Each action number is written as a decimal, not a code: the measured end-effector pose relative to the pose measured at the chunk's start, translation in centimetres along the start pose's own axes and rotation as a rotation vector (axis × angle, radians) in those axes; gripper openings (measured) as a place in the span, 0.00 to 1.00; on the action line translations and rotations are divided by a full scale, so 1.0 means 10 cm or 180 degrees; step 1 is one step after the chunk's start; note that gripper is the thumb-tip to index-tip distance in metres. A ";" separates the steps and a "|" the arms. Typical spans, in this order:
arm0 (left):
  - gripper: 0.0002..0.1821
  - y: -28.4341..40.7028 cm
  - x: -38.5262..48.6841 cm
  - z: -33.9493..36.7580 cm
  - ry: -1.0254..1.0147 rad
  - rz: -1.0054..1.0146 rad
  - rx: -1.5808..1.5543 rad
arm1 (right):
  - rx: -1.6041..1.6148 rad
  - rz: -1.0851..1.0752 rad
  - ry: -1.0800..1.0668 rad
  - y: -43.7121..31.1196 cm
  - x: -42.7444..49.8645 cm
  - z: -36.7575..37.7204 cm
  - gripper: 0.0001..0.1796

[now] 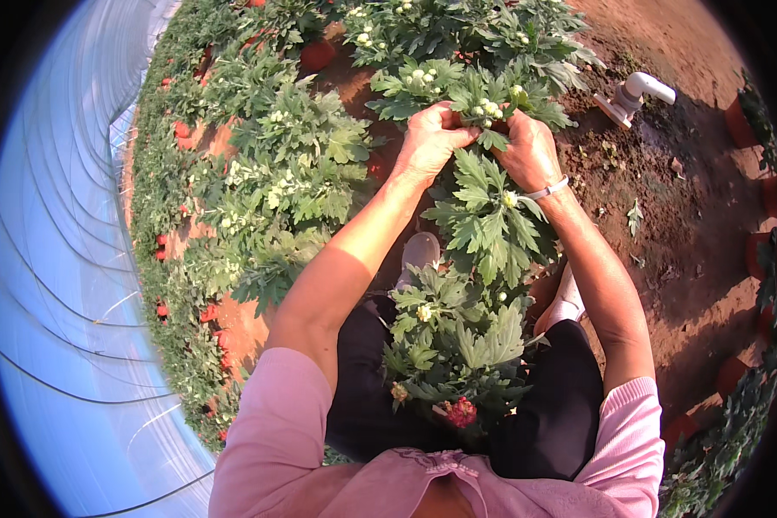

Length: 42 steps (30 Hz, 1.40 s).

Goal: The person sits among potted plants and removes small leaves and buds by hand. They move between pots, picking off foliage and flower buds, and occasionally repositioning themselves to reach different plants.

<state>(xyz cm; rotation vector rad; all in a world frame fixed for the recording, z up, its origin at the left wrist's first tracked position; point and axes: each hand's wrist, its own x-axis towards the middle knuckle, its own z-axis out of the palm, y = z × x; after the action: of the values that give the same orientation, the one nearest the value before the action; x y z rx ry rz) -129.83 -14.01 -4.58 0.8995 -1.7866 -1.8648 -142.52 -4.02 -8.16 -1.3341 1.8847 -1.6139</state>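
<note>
A cluster of pale green chrysanthemum buds (487,111) sits between my two hands, ringed by lobed leaves. My left hand (430,142) grips the shoot just under the buds from the left, thumb and forefinger drawn together. From the other side, my right hand (528,147) holds the same shoot; its fingertips are partly hidden by leaves. On the right wrist is a pale band (549,188). Nearer to me, a leafy chrysanthemum plant (485,220) with a single bud stands below the hands. Another plant (456,324) and a red flower (460,412) are between my legs.
Rows of budding chrysanthemums (298,155) in reddish pots (317,56) fill the left side, beside a plastic film wall (65,259). To the right, a white pipe elbow (647,87) rises from bare soil (673,220). More pots (741,124) line the far right.
</note>
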 end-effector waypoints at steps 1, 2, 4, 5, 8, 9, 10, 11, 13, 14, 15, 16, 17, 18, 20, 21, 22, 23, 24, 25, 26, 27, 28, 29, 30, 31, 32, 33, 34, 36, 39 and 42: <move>0.17 0.00 0.00 0.00 -0.0071 0.0029 -0.0011 | -0.0080 0.0007 -0.0012 0.01 -0.01 -0.01 0.13; 0.17 0.00 0.01 -0.02 -0.0133 -0.0027 0.0089 | -0.0216 0.0200 -0.0068 0.03 -0.01 -0.03 0.13; 0.17 0.00 0.03 -0.03 -0.0222 -0.0143 0.0096 | -0.0009 0.0509 -0.0213 0.04 -0.03 -0.10 0.14; 0.17 0.00 0.04 -0.03 -0.0187 -0.0201 0.0101 | 0.0060 0.0786 -0.0323 0.03 -0.04 -0.16 0.15; 0.17 0.00 0.05 -0.02 -0.0167 -0.0236 0.0080 | 0.0140 0.0923 -0.0679 -0.01 -0.03 -0.33 0.15; 0.17 -0.01 0.04 -0.01 -0.0193 -0.0228 0.0009 | -0.0113 0.0802 -0.0779 -0.03 -0.04 -0.37 0.16; 0.18 -0.01 0.05 0.00 -0.0122 -0.0241 0.0204 | 0.0047 0.0841 -0.0715 -0.05 -0.04 -0.41 0.17; 0.18 -0.01 0.04 0.01 -0.0134 -0.0231 0.0167 | 0.0207 0.0821 -0.0655 -0.07 -0.04 -0.43 0.19; 0.17 -0.01 0.02 0.03 -0.0160 -0.0199 0.0066 | 0.1025 0.1273 -0.0594 -0.09 0.00 -0.42 0.28; 0.16 -0.01 0.01 0.04 -0.0071 -0.0132 0.0296 | 0.0928 0.1233 -0.0609 -0.09 0.00 -0.40 0.27; 0.14 0.00 0.01 0.04 -0.0084 -0.0166 0.0221 | 0.0794 0.1161 -0.0588 -0.09 0.01 -0.40 0.27; 0.13 0.01 0.00 0.05 -0.0132 -0.0193 0.0068 | 0.0618 0.1071 -0.0553 -0.10 0.00 -0.35 0.26; 0.12 0.01 -0.01 0.05 -0.0168 -0.0232 -0.0096 | 0.0443 0.0937 -0.0494 -0.10 0.00 -0.31 0.26; 0.12 0.01 -0.02 0.06 -0.0181 -0.0144 -0.0050 | 0.0270 0.1036 -0.0535 -0.10 -0.01 -0.30 0.22; 0.12 0.02 -0.02 0.07 -0.0133 -0.0161 0.0025 | 0.0431 0.0951 -0.0443 -0.10 -0.03 -0.28 0.19; 0.12 0.02 -0.03 0.07 -0.0121 -0.0169 0.0037 | 0.0510 0.0913 -0.0399 -0.11 -0.05 -0.26 0.17; 0.12 0.01 -0.03 0.07 -0.0167 -0.0141 0.0076 | 0.0505 0.1103 -0.0496 -0.11 -0.06 -0.27 0.16; 0.12 0.01 -0.04 0.07 -0.0186 -0.0126 0.0048 | 0.0566 0.1113 -0.0502 -0.12 -0.07 -0.26 0.16; 0.12 0.01 -0.04 0.07 -0.0221 -0.0087 -0.0011 | 0.0620 0.1119 -0.0496 -0.12 -0.07 -0.25 0.16; 0.12 0.00 -0.03 0.07 -0.0258 -0.0049 -0.0072 | 0.0671 0.1127 -0.0490 -0.12 -0.08 -0.25 0.17; 0.13 0.00 -0.03 0.07 -0.0239 -0.0055 -0.0104 | 0.0609 0.0925 -0.0434 -0.13 -0.08 -0.25 0.17; 0.13 -0.01 -0.03 0.07 -0.0258 -0.0097 -0.0086 | 0.0569 0.0888 -0.0362 -0.14 -0.09 -0.25 0.16; 0.12 -0.01 -0.03 0.07 -0.0269 -0.0132 -0.0061 | 0.0483 0.0874 -0.0318 -0.15 -0.09 -0.25 0.16; 0.12 -0.01 -0.03 0.06 -0.0317 -0.0109 -0.0102 | 0.0403 0.0859 -0.0272 -0.16 -0.09 -0.25 0.16; 0.12 -0.02 -0.03 0.07 -0.0247 -0.0044 0.0028 | 0.0278 0.0854 -0.0260 -0.17 -0.10 -0.27 0.16; 0.12 -0.02 -0.03 0.07 -0.0270 -0.0046 0.0019 | 0.0249 0.0883 -0.0287 -0.18 -0.10 -0.28 0.16; 0.12 -0.03 -0.03 0.08 -0.0296 -0.0048 0.0007 | 0.0217 0.0914 -0.0313 -0.19 -0.10 -0.29 0.16; 0.12 -0.04 -0.02 0.07 -0.0284 -0.0108 -0.0004 | 0.0184 0.0945 -0.0340 -0.21 -0.10 -0.31 0.17; 0.11 -0.05 -0.02 0.08 -0.0325 -0.0101 -0.0082 | 0.0436 0.1114 -0.0402 -0.22 -0.10 -0.32 0.16; 0.11 -0.07 -0.02 0.07 -0.0402 -0.0167 -0.0300 | 0.0842 0.1539 -0.0555 -0.26 -0.08 -0.34 0.15; 0.11 -0.07 0.01 0.04 -0.0343 0.0059 0.0101 | 0.0078 0.1107 -0.0946 -0.27 -0.07 -0.50 0.14; 0.12 -0.11 0.03 0.07 -0.0194 0.0139 -0.0037 | -0.0500 0.0119 -0.0481 -0.27 -0.11 -0.60 0.20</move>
<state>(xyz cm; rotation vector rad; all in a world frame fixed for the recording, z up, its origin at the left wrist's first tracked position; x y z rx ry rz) -130.36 -13.56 -5.73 0.8009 -1.8144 -1.8924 -145.20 0.63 -4.26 -1.4305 1.9651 -1.3305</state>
